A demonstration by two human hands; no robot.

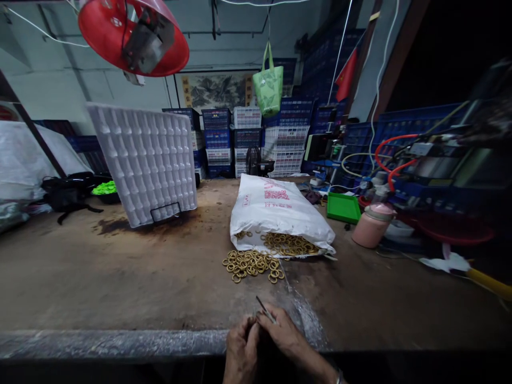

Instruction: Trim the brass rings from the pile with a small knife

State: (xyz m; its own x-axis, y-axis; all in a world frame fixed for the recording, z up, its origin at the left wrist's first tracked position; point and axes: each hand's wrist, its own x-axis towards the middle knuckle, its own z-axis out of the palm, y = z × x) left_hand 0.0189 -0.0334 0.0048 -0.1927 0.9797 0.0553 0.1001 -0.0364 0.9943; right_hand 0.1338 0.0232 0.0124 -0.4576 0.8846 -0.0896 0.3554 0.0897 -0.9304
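— What did the hands hold?
— The right hand pinched a thin tool; the left hand curled closed beside it, touching, at the table edge.
— And the rings?
— The brass rings lay spilled from the white bag, well apart.

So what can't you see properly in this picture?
- Head view: whatever the left hand pinches is hidden by its fingers.
- The thin tool in the right hand is too small to identify.
- The white sack covers most of the brass rings.
- Both wrists are cut off by the bottom edge.
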